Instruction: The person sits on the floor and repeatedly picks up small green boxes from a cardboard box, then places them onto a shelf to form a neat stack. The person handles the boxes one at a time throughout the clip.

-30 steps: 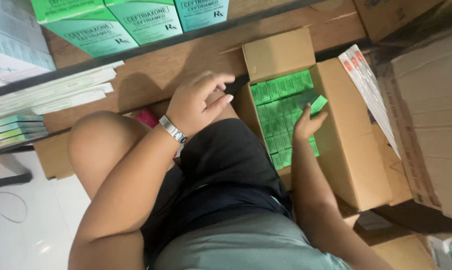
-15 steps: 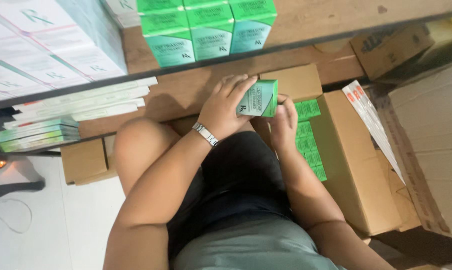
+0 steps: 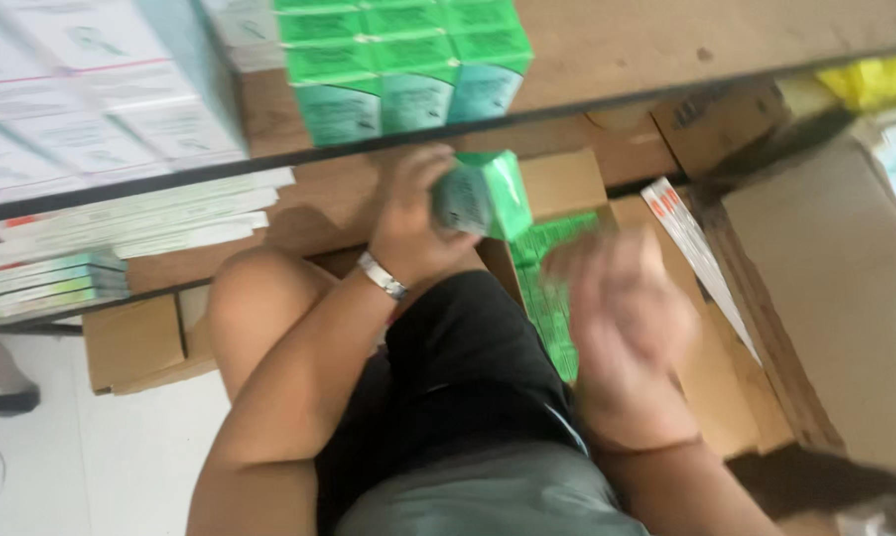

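Under the shelf edge, left hand [image 3: 413, 223] is clamped round a small green box [image 3: 483, 194], lifted just below the row of matching green boxes on the shelf [image 3: 398, 65]. Right hand [image 3: 622, 318] is blurred, fingers spread, holding nothing, over the open carton [image 3: 726, 397] to the right. Judging by it: several boxes shelved already, plenty of green packs in the carton [image 3: 547, 288] yet to go, approx. partway thru.
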